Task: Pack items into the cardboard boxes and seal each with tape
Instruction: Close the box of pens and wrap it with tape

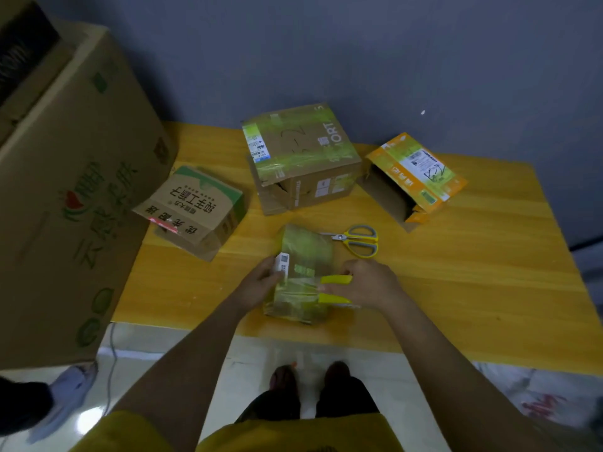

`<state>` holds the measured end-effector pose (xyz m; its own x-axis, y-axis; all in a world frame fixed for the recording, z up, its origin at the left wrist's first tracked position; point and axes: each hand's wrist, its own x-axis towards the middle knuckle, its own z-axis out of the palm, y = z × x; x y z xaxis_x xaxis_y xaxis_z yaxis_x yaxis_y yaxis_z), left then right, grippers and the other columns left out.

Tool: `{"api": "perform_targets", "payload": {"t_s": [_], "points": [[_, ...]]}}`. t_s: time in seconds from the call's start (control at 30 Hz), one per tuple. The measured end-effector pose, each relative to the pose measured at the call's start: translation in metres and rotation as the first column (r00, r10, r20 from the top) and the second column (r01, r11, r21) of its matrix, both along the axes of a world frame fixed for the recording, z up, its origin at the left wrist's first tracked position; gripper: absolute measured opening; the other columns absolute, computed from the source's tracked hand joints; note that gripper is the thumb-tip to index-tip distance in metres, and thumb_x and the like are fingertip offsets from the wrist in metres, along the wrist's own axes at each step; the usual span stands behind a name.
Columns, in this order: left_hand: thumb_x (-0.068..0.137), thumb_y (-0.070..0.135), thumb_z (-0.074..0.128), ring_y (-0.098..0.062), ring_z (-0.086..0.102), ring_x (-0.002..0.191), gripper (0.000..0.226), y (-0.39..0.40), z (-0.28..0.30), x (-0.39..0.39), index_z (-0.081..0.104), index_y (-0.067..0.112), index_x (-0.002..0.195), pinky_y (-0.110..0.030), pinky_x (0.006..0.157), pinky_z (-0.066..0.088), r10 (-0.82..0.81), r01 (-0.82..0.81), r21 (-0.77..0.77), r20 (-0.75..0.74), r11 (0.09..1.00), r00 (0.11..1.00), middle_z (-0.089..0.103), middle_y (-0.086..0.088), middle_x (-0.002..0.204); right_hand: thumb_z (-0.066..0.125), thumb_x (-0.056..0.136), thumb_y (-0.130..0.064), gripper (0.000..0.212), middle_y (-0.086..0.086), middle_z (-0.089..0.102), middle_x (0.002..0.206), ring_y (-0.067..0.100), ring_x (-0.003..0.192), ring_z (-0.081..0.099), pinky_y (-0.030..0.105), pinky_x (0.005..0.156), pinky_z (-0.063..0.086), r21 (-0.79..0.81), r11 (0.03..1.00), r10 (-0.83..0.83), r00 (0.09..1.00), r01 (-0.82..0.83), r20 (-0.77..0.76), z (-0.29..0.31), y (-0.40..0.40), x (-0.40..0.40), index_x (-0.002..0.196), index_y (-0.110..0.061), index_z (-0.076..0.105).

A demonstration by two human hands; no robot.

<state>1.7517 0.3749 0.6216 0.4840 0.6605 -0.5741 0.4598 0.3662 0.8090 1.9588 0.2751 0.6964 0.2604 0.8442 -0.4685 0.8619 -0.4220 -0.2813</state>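
So there's a small tape-covered box [301,275] sitting near the front edge of the yellow wooden bench [456,288], right in front of the person. The left hand [261,280] is on the box's left side and has its fingers curled around a little white remote [281,263], holding it against the top left corner of the box. The right hand [365,283] is curled around a yellow-handled tape dispenser [334,288] pressed to the box's right side, with clear tape running across the top.

Just behind the box, a pair of yellow and grey scissors [357,239] lies flat on the bench, shut as far as I can tell. Further back in the middle there's a bigger brown box [303,158] with green tape all over it. To the far right an orange box [411,177] lies on its side with its open end facing us. On the left is a tipped carton with green print [192,207], and beside the bench stands a huge cardboard box [71,197].
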Motion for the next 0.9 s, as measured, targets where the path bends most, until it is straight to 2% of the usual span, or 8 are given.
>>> {"api": "perform_targets", "payload": {"t_s": [0.1, 0.23, 0.3, 0.4, 0.53, 0.67, 0.8, 0.9], "points": [[0.102, 0.021, 0.042, -0.024, 0.030, 0.140, 0.048, -0.003, -0.014, -0.001, 0.031, 0.015, 0.149, -0.027, 0.103, 0.032, -0.067, 0.101, 0.277, -0.130, 0.955, 0.989, 0.033, -0.006, 0.152, 0.071, 0.068, -0.064, 0.051, -0.007, 0.052, 0.072, 0.011, 0.073, 0.052, 0.029, 0.064, 0.035, 0.084, 0.980, -0.116, 0.859, 0.181, -0.498, 0.004, -0.008, 0.012, 0.081, -0.015, 0.063], [0.095, 0.010, 0.041, -0.034, 0.031, 0.135, 0.040, -0.009, -0.014, -0.005, 0.053, 0.011, 0.132, -0.042, 0.101, 0.034, -0.058, 0.305, 0.702, -0.353, 0.643, 0.934, 0.038, -0.015, 0.145, 0.071, 0.071, -0.057, 0.042, -0.005, 0.057, 0.074, 0.008, 0.072, 0.055, 0.026, 0.065, 0.038, 0.048, 0.964, -0.175, 0.765, 0.260, -0.619, -0.008, -0.011, 0.011, 0.082, -0.017, 0.065], [0.085, 0.004, 0.043, -0.032, 0.025, 0.143, 0.050, -0.007, -0.006, -0.004, 0.051, 0.007, 0.134, -0.044, 0.112, 0.024, -0.246, 0.469, 0.672, -0.405, 0.573, 0.881, 0.034, -0.013, 0.152, 0.067, 0.070, -0.058, 0.049, -0.001, 0.055, 0.073, 0.009, 0.069, 0.054, 0.026, 0.064, 0.038, 0.058, 0.955, -0.182, 0.730, 0.290, -0.659, -0.009, -0.012, 0.013, 0.082, -0.011, 0.065], [0.090, 0.022, 0.053, -0.020, -0.009, 0.148, 0.075, -0.002, -0.001, -0.007, 0.013, 0.015, 0.154, -0.040, 0.118, 0.002, -0.488, 0.704, 0.411, -0.516, 0.580, 0.704, -0.005, 0.003, 0.160, 0.062, 0.077, -0.056, 0.056, 0.002, 0.052, 0.078, 0.012, 0.079, 0.051, 0.029, 0.068, 0.034, 0.083, 0.947, -0.175, 0.717, 0.309, -0.675, -0.010, -0.014, 0.017, 0.085, 0.000, 0.062], [0.070, 0.083, 0.041, -0.021, -0.014, 0.147, 0.114, -0.004, -0.008, -0.011, -0.006, 0.021, 0.154, -0.041, 0.118, -0.001, -0.484, 0.824, 0.282, -0.697, 0.492, 0.528, -0.019, 0.001, 0.159, 0.064, 0.088, -0.047, 0.053, 0.005, 0.041, 0.072, 0.013, 0.069, 0.044, 0.033, 0.066, 0.029, 0.133, 0.960, -0.113, 0.777, 0.245, -0.620, -0.009, -0.008, 0.008, 0.079, 0.005, 0.057], [0.080, 0.067, 0.057, -0.022, -0.008, 0.148, 0.104, -0.011, -0.012, -0.010, -0.007, 0.029, 0.153, -0.048, 0.117, -0.002, -0.398, 0.768, 0.298, -0.717, 0.567, 0.572, -0.019, 0.010, 0.159, 0.064, 0.083, -0.058, 0.054, 0.006, 0.030, 0.059, 0.015, 0.054, 0.037, 0.032, 0.057, 0.026, 0.202, 0.954, -0.108, 0.883, 0.221, -0.456, -0.003, -0.017, 0.003, 0.060, -0.012, 0.045], [0.077, 0.072, 0.055, -0.021, -0.011, 0.148, 0.104, -0.013, -0.011, -0.006, -0.007, 0.034, 0.152, -0.055, 0.115, -0.006, -0.412, 0.777, 0.252, -0.732, 0.576, 0.543, -0.021, 0.014, 0.157, 0.051, 0.080, -0.075, 0.056, 0.004, 0.061, 0.081, 0.025, 0.093, 0.062, 0.032, 0.068, 0.042, -0.040, 0.997, -0.060, 0.992, 0.065, 0.115, -0.008, -0.039, 0.033, 0.080, -0.021, 0.066], [0.077, 0.072, 0.054, -0.022, -0.013, 0.148, 0.105, -0.015, -0.012, 0.000, -0.010, 0.035, 0.151, -0.056, 0.115, -0.006, -0.432, 0.785, 0.249, -0.722, 0.567, 0.540, -0.025, 0.014, 0.156, 0.047, 0.077, -0.080, 0.067, 0.004, 0.063, 0.089, 0.023, 0.093, 0.063, 0.030, 0.066, 0.044, -0.164, 0.979, -0.102, 0.985, 0.124, 0.138, -0.024, -0.040, 0.044, 0.084, -0.017, 0.068]]}}
